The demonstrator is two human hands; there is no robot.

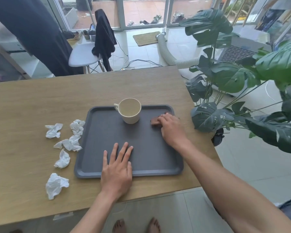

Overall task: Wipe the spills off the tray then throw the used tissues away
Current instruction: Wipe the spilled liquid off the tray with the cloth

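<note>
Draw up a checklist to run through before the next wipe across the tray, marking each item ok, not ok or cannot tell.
1. Tray steadied: left hand lies flat on the near edge of the tray. Ok.
2. Wiper in hand: right hand holds a brown wad at the tray's far right corner. Ok.
3. Wiping path free: cup stands upright on the tray, left of the wad. Probably not ok.
4. Spill remaining: the dark surface shows none plainly. Cannot tell.
5. Used tissues binned: five crumpled tissues lie on the table left of the tray. Not ok.
6. Bin within reach: none in view. Cannot tell.
</note>
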